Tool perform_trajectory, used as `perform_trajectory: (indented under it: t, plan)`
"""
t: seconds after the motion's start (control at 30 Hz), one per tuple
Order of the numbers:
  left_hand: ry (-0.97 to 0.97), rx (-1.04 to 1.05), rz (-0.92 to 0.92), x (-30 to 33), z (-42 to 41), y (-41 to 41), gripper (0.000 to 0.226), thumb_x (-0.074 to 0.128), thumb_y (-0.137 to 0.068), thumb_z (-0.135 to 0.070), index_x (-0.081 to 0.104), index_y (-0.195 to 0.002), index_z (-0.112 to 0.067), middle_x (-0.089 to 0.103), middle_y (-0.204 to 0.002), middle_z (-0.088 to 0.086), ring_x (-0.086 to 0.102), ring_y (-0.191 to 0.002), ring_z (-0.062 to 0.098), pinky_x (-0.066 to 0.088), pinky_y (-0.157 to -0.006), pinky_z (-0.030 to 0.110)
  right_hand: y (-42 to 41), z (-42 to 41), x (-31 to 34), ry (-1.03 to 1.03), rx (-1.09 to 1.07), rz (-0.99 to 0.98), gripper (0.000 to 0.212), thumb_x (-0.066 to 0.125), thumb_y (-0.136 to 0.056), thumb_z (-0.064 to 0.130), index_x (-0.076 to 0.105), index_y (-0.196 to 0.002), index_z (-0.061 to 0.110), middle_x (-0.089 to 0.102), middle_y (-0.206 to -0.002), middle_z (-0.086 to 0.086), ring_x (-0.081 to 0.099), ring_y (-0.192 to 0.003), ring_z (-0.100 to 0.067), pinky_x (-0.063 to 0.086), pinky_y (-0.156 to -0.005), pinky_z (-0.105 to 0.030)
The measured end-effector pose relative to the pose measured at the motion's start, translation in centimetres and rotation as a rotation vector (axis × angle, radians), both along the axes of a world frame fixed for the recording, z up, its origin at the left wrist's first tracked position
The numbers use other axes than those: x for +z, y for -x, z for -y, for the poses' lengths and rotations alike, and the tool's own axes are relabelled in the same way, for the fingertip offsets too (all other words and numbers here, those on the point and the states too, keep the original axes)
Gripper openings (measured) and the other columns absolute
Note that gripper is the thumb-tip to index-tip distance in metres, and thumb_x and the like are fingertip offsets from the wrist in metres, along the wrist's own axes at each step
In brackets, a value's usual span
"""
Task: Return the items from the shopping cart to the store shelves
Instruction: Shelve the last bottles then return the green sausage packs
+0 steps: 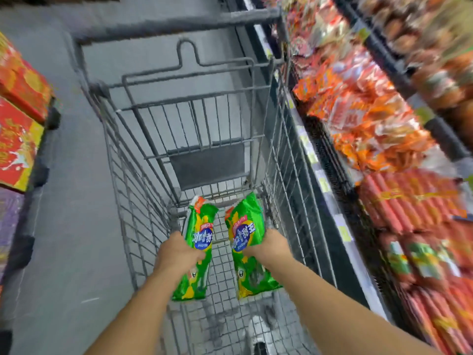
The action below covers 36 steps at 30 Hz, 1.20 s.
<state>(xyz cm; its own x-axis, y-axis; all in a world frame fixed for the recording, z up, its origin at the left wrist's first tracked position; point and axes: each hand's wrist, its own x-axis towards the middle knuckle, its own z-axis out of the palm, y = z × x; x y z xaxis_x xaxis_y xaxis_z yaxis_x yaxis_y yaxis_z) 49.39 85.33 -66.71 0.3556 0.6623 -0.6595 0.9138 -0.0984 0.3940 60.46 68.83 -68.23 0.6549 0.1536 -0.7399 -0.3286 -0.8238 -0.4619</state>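
Both my arms reach down into a grey wire shopping cart (133,201). My left hand (179,252) grips a green and yellow snack packet (198,234) around its middle. A second green packet of the same kind (245,226) is gripped by my right hand (275,245) from its right side. Both packets hang upright just above the cart's mesh floor, side by side with a gap between them. The picture is blurred by motion.
Store shelves on the right hold orange and red packets (358,119) and red sausage packs (409,201), close beside the cart. Red and yellow boxes (18,139) stack on the left. Grey aisle floor (76,226) lies left of the cart. A shoe (258,336) shows below.
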Motion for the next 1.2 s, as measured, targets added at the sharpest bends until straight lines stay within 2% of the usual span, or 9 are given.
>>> perform_trajectory:
  t: [0.2, 0.33, 0.47, 0.6, 0.73, 0.87, 0.97, 1.07, 1.2]
  plan:
    - [-0.036, -0.156, 0.095, 11.3, 0.2, 3.4, 0.037, 0.083, -0.056, -0.02, 0.065, -0.089, -0.013, 0.072, -0.084, 0.009, 0.07, -0.076, 0.027, 0.059, -0.074, 0.04, 3.8, 2.7, 11.8, -0.04, 0.048, 0.165, 0.046, 0.083, -0.065, 0.024, 0.056, -0.1, 0.014, 0.066, -0.097, -0.004, 0.067, -0.091, -0.025, 0.057, -0.078, -0.036]
    - [-0.053, -0.223, 0.21, 18.5, 1.4, 6.1, 0.03, 0.083, -0.068, -0.011, 0.062, -0.089, -0.012, 0.072, -0.084, 0.01, 0.07, -0.071, 0.026, 0.059, -0.069, 0.038, 7.7, 6.1, 19.2, -0.102, -0.027, 0.255, 0.044, 0.083, -0.065, 0.022, 0.054, -0.097, 0.018, 0.064, -0.095, -0.002, 0.067, -0.089, -0.024, 0.058, -0.076, -0.039]
    - [-0.06, -0.345, 0.278, 24.3, 3.8, 7.8, 0.032, 0.084, -0.066, -0.015, 0.064, -0.091, -0.014, 0.073, -0.083, 0.008, 0.071, -0.071, 0.025, 0.06, -0.072, 0.041, 11.7, 10.9, 25.1, -0.153, -0.121, 0.314, 0.045, 0.084, -0.065, 0.022, 0.055, -0.099, 0.018, 0.067, -0.097, -0.003, 0.066, -0.088, -0.021, 0.058, -0.079, -0.041]
    - [-0.061, -0.509, 0.316, 29.1, 8.0, 8.0, 0.032, 0.083, -0.065, -0.016, 0.063, -0.09, -0.015, 0.072, -0.082, 0.007, 0.07, -0.071, 0.024, 0.058, -0.069, 0.037, 15.3, 17.2, 30.0, -0.143, -0.189, 0.36, 0.04, 0.084, -0.068, 0.018, 0.056, -0.096, 0.017, 0.065, -0.093, -0.004, 0.064, -0.079, -0.018, 0.059, -0.069, -0.037]
    - [-0.05, -0.697, 0.344, 32.7, 14.6, 7.1, 0.027, 0.083, -0.066, -0.015, 0.063, -0.085, -0.016, 0.072, -0.082, 0.006, 0.07, -0.073, 0.023, 0.059, -0.069, 0.036, 18.0, 24.2, 33.6, -0.038, -0.256, 0.45, 0.052, 0.086, -0.063, 0.027, 0.058, -0.106, 0.014, 0.063, -0.098, -0.004, 0.061, -0.082, -0.019, 0.055, -0.07, -0.033]
    - [-0.036, -0.909, 0.368, 34.8, 23.0, 6.3, 0.029, 0.082, -0.069, -0.016, 0.065, -0.092, -0.011, 0.072, -0.087, 0.008, 0.069, -0.073, 0.022, 0.055, -0.058, 0.03, 21.0, 32.0, 35.5, 0.083, -0.326, 0.504, 0.064, 0.084, -0.063, 0.033, 0.053, -0.117, 0.015, 0.062, -0.111, -0.007, 0.06, -0.095, -0.024, 0.054, -0.081, -0.038]
    - [-0.042, -1.082, 0.37, 35.9, 30.4, 6.4, 0.033, 0.083, -0.067, -0.019, 0.068, -0.094, -0.009, 0.074, -0.087, 0.009, 0.071, -0.075, 0.023, 0.06, -0.066, 0.036, 24.2, 38.5, 36.7, 0.182, -0.396, 0.537, 0.066, 0.082, -0.065, 0.036, 0.05, -0.12, 0.015, 0.059, -0.117, -0.007, 0.058, -0.101, -0.026, 0.052, -0.083, -0.036]
    - [-0.043, -1.247, 0.381, 36.5, 38.3, 7.5, 0.036, 0.082, -0.065, -0.021, 0.066, -0.095, -0.013, 0.073, -0.088, 0.007, 0.071, -0.076, 0.023, 0.061, -0.073, 0.04, 28.3, 45.5, 37.1, 0.272, -0.474, 0.562, 0.06, 0.079, -0.068, 0.033, 0.052, -0.117, 0.014, 0.059, -0.114, -0.008, 0.059, -0.105, -0.029, 0.05, -0.079, -0.034]
    - [-0.124, -1.495, 0.408, 37.7, 49.0, 11.0, 0.039, 0.08, -0.059, -0.032, 0.064, -0.091, -0.017, 0.072, -0.089, 0.006, 0.069, -0.077, 0.023, 0.058, -0.069, 0.034, 35.2, 55.0, 37.8, 0.415, -0.547, 0.584, 0.047, 0.073, -0.071, 0.032, 0.052, -0.111, 0.018, 0.064, -0.108, -0.009, 0.064, -0.1, -0.031, 0.053, -0.075, -0.037]
